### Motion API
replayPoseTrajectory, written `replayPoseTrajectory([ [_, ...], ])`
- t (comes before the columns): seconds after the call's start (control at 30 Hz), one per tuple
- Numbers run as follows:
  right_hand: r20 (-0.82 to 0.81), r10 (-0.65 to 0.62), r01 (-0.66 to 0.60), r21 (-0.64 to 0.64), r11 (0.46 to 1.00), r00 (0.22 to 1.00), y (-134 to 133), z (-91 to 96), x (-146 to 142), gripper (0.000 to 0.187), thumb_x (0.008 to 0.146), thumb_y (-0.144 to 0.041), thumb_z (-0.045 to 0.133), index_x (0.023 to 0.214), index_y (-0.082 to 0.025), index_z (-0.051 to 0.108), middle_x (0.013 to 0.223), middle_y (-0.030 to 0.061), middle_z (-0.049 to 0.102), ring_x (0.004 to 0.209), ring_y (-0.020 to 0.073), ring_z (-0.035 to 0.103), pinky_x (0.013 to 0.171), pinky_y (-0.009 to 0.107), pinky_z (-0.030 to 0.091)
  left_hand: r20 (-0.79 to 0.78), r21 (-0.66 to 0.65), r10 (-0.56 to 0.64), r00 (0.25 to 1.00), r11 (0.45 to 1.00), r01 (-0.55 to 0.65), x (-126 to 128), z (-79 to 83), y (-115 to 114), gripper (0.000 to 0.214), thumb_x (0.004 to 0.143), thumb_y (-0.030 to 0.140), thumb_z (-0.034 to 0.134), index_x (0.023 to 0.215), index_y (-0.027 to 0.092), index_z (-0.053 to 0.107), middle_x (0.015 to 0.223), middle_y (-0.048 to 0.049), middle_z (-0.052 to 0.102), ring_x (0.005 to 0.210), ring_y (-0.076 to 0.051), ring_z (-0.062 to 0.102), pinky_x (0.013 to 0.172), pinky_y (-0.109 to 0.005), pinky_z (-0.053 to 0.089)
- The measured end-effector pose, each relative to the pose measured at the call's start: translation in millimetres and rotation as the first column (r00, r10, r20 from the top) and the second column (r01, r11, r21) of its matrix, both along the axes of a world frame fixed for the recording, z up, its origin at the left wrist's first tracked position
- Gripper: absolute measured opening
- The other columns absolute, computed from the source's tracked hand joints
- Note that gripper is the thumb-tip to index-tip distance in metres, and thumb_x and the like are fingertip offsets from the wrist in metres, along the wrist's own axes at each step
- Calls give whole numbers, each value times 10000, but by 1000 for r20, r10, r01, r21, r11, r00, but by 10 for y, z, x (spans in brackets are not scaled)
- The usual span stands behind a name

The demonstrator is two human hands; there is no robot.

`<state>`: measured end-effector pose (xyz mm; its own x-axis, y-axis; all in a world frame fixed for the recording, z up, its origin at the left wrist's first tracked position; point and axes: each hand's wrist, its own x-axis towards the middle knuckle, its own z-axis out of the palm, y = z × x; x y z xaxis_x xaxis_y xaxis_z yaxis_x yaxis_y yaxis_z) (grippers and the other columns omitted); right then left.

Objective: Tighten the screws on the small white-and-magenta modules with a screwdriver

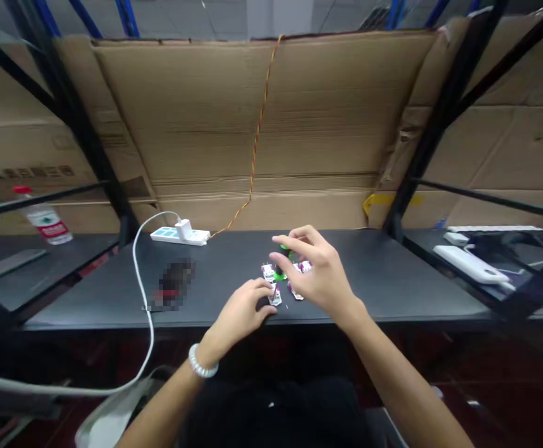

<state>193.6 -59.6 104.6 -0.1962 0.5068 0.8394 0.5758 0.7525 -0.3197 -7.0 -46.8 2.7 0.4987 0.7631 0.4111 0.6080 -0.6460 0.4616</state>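
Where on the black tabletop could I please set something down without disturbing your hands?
The black tabletop is bare between the right hand and the right rack post. A smaller patch lies between the blurred dark item and the left hand. It is crowded between the hands, with small white pieces and a green-and-black tool.

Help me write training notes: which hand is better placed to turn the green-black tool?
Likely the right hand: it is at the upper end of the tool, while the left hand is lower, beside a white piece.
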Motion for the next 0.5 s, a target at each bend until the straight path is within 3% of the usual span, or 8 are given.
replayPoseTrajectory([
  [0.3,15,79,-79,-45,996,997,19,-35,-32,388,1041,-158,479,1376,-211,668,1202,130,689,1090,240,702,963,408,606,112,45,-46,993,998,42,-49,-138,64,170,941,205,768,1106,220,804,1217,-78,770,1138,-254,705,1057,-419,582],
  [0.4,-24,119,-120,-47,992,993,51,-79,-61,350,1009,-200,585,1341,-238,686,1190,114,656,1066,236,686,958,413,606,130,82,-56,990,996,46,-48,-179,66,162,938,209,776,1096,219,808,1208,-85,772,1164,-260,696,1072,-432,585],
  [0.5,-82,72,-76,-40,996,994,108,-133,-85,334,922,-290,769,1255,-273,738,1082,69,590,946,217,656,897,403,618,147,96,-48,988,995,34,-47,-209,67,164,935,194,774,1093,219,812,1281,-93,756,1234,-266,689,1129,-443,566],
])
